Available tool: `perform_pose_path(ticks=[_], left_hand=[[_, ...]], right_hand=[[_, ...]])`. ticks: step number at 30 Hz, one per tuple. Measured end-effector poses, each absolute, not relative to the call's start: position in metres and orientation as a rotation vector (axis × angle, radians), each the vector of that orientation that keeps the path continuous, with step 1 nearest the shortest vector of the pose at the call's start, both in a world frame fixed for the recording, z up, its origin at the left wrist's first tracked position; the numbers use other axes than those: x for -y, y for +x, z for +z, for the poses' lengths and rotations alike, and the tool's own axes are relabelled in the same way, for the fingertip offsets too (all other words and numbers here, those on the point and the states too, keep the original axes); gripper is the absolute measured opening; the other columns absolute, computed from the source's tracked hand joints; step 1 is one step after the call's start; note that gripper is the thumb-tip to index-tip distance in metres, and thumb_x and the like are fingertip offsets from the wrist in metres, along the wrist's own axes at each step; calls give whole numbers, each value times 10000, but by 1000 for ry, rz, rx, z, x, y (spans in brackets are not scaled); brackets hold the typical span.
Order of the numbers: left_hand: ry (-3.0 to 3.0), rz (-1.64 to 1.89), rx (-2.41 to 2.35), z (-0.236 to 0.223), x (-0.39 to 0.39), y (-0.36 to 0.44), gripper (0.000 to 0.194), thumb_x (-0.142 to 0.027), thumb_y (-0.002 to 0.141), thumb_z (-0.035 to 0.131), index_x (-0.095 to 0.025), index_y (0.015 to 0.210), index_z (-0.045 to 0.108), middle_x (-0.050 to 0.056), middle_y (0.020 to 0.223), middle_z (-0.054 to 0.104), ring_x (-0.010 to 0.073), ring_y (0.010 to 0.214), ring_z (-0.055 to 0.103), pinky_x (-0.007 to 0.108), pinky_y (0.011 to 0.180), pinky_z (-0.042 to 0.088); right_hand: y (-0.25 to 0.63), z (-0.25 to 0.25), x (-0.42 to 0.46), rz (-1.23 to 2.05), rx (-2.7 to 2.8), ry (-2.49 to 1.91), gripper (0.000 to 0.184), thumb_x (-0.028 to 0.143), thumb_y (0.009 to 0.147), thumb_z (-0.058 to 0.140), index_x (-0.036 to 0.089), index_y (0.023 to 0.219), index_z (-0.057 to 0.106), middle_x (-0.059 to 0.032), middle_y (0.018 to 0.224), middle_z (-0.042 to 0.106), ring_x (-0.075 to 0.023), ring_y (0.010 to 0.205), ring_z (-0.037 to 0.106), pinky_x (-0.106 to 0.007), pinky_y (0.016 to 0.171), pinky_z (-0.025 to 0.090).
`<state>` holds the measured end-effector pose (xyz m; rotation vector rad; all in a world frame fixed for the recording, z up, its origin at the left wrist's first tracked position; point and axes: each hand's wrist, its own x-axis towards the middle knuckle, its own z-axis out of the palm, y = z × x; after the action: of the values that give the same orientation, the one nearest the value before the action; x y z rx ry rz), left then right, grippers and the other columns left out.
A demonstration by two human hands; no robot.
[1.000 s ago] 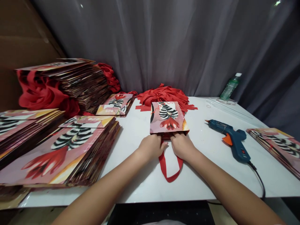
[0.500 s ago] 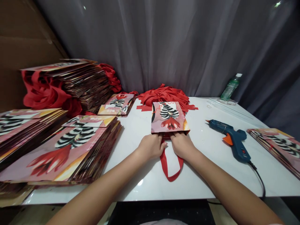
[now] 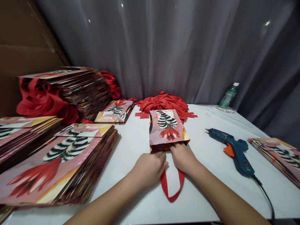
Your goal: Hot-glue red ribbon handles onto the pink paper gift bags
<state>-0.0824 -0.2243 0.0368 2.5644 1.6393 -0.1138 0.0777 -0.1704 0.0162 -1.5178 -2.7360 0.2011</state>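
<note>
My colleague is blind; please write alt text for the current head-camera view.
A person's right hand reaches into a flower-printed bag with a red strap, the left hand by its opening. Around them on a white table: stacked printed bags, a heap of red straps and a blue glue gun.

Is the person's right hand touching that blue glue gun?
Apart. The head view shows a strip of bare white table between the right hand and the glue gun.
</note>
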Motion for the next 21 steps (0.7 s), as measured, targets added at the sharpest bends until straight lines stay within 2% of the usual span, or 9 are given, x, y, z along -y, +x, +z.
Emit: perform_pose_path(ticks=[3, 6, 9, 12, 14, 18, 21], left_hand=[[2631, -27, -1389, 38, 229, -75, 303, -291, 969, 357, -200, 1018, 642, 37, 956, 722, 241, 780, 694, 364, 637, 521], [2628, 71, -1401, 35, 232, -70, 312, -276, 965, 358, -180, 973, 654, 56, 919, 711, 244, 816, 675, 383, 720, 529], [2602, 151, -1578, 25, 230, -70, 350, -298, 956, 400, -99, 1112, 641, 157, 1094, 688, 302, 1016, 644, 435, 875, 511], [2614, 117, -1704, 13, 227, -70, 593, -419, 956, 421, 18, 1352, 484, 278, 1345, 542, 387, 1246, 514, 524, 1009, 425], [2600, 88, -1746, 8, 226, -70, 694, -506, 955, 389, 23, 1402, 432, 293, 1396, 491, 412, 1308, 447, 564, 1039, 382], [2538, 120, -1833, 8, 227, -67, 724, -585, 932, 393, -23, 1378, 491, 285, 1367, 520, 412, 1294, 458, 576, 1050, 371], [2528, 51, -1900, 17, 231, -62, 653, -517, 926, 468, -15, 1337, 538, 281, 1281, 584, 408, 1218, 526, 542, 1009, 429]], right_hand=[[77, 15, 171, 208, 2734, -1515, 356, 132, 870, 466, 139, 1157, 676, -178, 1241, 611, -333, 1072, 587, -410, 837, 482], [76, 16, 172, 192, 2741, -1510, 370, 132, 879, 460, 138, 1189, 661, -183, 1300, 572, -337, 1083, 576, -426, 862, 476], [75, 16, 174, 194, 2750, -1513, 388, 139, 887, 460, 130, 1232, 639, -188, 1297, 574, -348, 1105, 567, -434, 884, 475], [73, 16, 174, 194, 2739, -1523, 439, 136, 873, 491, 129, 1299, 595, -190, 1272, 591, -351, 1150, 551, -430, 924, 465], [73, 16, 174, 195, 2729, -1531, 453, 138, 874, 498, 135, 1319, 580, -185, 1277, 593, -339, 1155, 553, -419, 941, 458], [73, 17, 172, 212, 2735, -1534, 496, 153, 874, 510, 159, 1369, 541, -167, 1325, 574, -336, 1140, 562, -408, 919, 470], [73, 16, 172, 186, 2721, -1494, 484, 156, 874, 508, 171, 1355, 557, -160, 1322, 576, -334, 1143, 555, -405, 911, 469]])
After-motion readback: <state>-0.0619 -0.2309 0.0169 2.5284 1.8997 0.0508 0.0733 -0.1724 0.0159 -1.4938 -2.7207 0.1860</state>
